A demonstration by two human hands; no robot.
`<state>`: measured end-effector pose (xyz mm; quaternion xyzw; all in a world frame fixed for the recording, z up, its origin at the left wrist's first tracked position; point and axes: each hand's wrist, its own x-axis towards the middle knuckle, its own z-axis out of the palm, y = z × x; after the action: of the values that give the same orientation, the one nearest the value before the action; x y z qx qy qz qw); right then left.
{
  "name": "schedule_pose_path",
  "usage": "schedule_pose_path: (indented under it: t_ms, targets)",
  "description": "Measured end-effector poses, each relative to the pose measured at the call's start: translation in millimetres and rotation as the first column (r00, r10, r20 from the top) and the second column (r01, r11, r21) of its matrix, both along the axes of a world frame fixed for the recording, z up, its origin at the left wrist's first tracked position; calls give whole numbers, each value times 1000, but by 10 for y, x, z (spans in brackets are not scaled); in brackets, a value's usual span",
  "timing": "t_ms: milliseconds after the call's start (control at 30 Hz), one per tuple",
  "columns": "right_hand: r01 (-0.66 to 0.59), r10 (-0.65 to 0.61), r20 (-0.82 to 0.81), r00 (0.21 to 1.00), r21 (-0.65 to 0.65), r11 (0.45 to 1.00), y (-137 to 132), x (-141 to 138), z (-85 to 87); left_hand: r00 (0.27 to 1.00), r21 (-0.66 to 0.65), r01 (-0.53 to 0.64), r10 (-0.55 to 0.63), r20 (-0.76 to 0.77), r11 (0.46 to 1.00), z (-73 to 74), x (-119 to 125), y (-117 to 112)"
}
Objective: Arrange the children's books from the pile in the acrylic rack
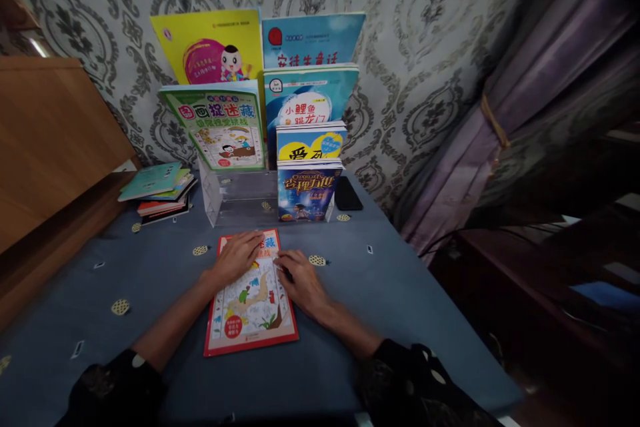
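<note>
- The red-bordered picture book [250, 313] lay flat on the blue tablecloth [400, 293], just in front of the clear stand [220, 197] — thin, glossy and soft-covered.
- The left hand [237, 257] rested open, palm down, on the upper cover, apparently pinning it flat.
- The right hand [303, 283] sat at the book's right edge with its fingers pointing inward; whether they pinched the edge could not be told.
- The tiered books [300, 113] stood upright in the stand, each row higher than the one in front — likely so every cover showed.
- A loose stack of books [160, 190] lay at the left, and a black phone [347, 195] lay beside the stand.
</note>
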<state>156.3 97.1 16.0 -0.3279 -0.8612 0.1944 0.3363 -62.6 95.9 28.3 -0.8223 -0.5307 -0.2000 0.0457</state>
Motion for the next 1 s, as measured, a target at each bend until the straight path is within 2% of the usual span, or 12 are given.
schedule_pose_path:
  t_ms: [267, 533, 733, 1000]
  targets:
    - [-2, 2, 4, 1000, 0, 1000, 0, -1, 10, 994, -16, 102, -101, 35, 995, 12, 157, 186]
    - [-38, 37, 64, 997, 21, 999, 14, 19, 73, 995, -51, 92, -90, 46, 994, 13, 174, 176]
    - [-90, 78, 176, 981, 60, 994, 261, 34, 157, 993, -25, 91, -89, 79, 996, -13, 175, 164]
    - [-107, 112, 145, 983, -45, 993, 625, -20, 138, 992, -7, 28, -27, 127, 1000, -45, 173, 142]
